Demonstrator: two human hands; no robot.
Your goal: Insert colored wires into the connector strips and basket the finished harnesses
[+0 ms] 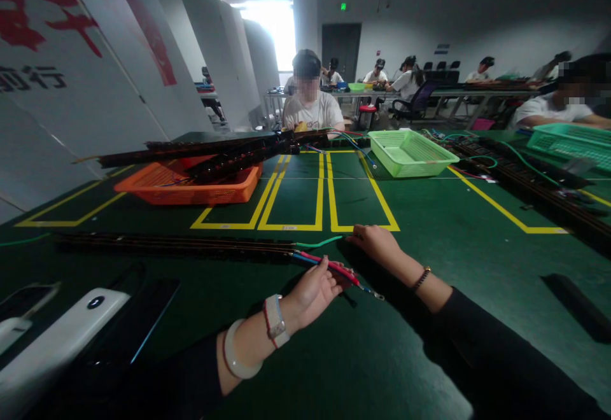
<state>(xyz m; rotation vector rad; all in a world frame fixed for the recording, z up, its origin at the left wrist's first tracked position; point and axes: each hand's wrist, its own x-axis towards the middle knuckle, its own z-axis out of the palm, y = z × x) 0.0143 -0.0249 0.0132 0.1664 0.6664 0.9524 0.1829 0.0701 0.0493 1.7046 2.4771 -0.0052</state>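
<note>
Strip, long and dark, lies across the near half of the green table, left of the hands, with wires running from its right end. The left hand is turned palm up, thumb over the red wire and fingers beneath, pinching it; the blue wire runs into the same hand beside the red one. Past these fingers a metal lug sticks out to the right, just above the table. The right hand is knuckles up with its fingers curled together, pinching the far end of the green wire; its fingertips are partly hidden. A watch and a pale bangle circle the left wrist, a beaded bracelet the right. At lower left lie a white phone and, beside it, a dark phone; at right, a black bar lies alone. Beyond the strip stands an orange basket with more dark strips across it, and farther right a light green basket. Yellow lines mark the table between them. Across the table sits a person in a white shirt.
</note>
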